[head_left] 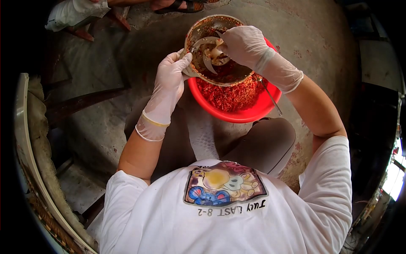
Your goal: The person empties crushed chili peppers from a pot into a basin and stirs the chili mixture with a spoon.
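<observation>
Concrete floor (315,63), upper right | gripping bowl (197,32), upper centre, with closed left hand (170,72) | reaching to blade (208,65) inside, half-curled right hand (245,44), can't tell hold | red basin (237,117) beneath | calls for care near edges

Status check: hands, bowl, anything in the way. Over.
Left hand grips bowl. Right hand inside, fingers near blades. Red basin beneath; utensil handle juts over its rim.
</observation>
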### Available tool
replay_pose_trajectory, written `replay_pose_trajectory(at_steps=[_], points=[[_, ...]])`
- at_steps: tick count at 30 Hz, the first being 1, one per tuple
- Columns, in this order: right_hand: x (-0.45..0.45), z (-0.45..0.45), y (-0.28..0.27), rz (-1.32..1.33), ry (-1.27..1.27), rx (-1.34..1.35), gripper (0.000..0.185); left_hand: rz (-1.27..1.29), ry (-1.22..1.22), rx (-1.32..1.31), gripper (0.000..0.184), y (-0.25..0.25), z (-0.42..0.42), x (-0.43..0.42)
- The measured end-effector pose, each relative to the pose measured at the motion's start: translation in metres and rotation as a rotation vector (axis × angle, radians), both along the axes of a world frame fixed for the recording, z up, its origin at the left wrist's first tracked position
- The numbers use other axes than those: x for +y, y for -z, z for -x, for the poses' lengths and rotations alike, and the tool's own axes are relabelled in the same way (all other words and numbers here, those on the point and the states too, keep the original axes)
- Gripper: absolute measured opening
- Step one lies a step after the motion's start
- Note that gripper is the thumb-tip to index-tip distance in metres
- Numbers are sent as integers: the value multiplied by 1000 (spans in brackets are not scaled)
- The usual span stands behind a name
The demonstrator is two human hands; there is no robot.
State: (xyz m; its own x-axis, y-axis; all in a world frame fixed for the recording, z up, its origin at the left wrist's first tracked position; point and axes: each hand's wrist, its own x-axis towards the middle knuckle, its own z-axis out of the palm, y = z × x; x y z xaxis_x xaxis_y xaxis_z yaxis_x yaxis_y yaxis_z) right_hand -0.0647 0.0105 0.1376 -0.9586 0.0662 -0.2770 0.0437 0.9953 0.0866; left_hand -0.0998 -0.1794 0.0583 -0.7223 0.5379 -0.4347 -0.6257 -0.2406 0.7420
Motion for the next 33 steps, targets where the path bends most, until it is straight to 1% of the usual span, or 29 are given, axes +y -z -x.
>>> replay_pose_trajectory(at_steps=[7, 11, 12, 16, 19, 21, 22, 23, 25, 27, 29, 31, 32, 33], points=[[-8, -5, 23, -21, -87, 22, 17, 6, -9, 9, 6, 3, -1, 0], [-10, -3, 37, -34, -136, 50, 16, 32, -24, 25, 7, 7, 2, 1], [-9, -2, 39, -65, -114, 46, 18, 37, -31, 21, 8, 8, 3, 1], [3, -8, 35, 189, -88, 196, 23, 16, -38, -34, 8, 17, 7, 3], [24, -21, 16, 288, -103, 597, 23, 42, -73, -77, 9, 18, 7, 4], [51, -46, 1, 371, 77, 541, 25, 80, -97, -85, 10, 19, 8, 2], [72, -64, 5, 398, 143, 516, 26, 87, -84, -81, 12, 24, 11, 0], [95, -87, 16, 431, 214, 491, 26, 101, -100, -53, 13, 22, 9, 1], [130, -138, 47, 292, 434, 226, 25, 80, -56, -38, 14, 32, 17, -8], [155, -206, 105, 263, 522, 103, 32, 116, -106, -18, 14, 32, 20, -11], [149, -259, 131, 204, 566, -96, 49, 119, -133, -2, 12, 40, 25, -18], [146, -306, 174, 230, 623, -88, 71, 132, -142, 2, 8, 41, 23, -18], [144, -319, 187, 289, 616, -91, 77, 145, -141, 5, 8, 42, 24, -19], [141, -327, 201, 324, 679, -72, 76, 158, -143, 8, 8, 43, 25, -21]])
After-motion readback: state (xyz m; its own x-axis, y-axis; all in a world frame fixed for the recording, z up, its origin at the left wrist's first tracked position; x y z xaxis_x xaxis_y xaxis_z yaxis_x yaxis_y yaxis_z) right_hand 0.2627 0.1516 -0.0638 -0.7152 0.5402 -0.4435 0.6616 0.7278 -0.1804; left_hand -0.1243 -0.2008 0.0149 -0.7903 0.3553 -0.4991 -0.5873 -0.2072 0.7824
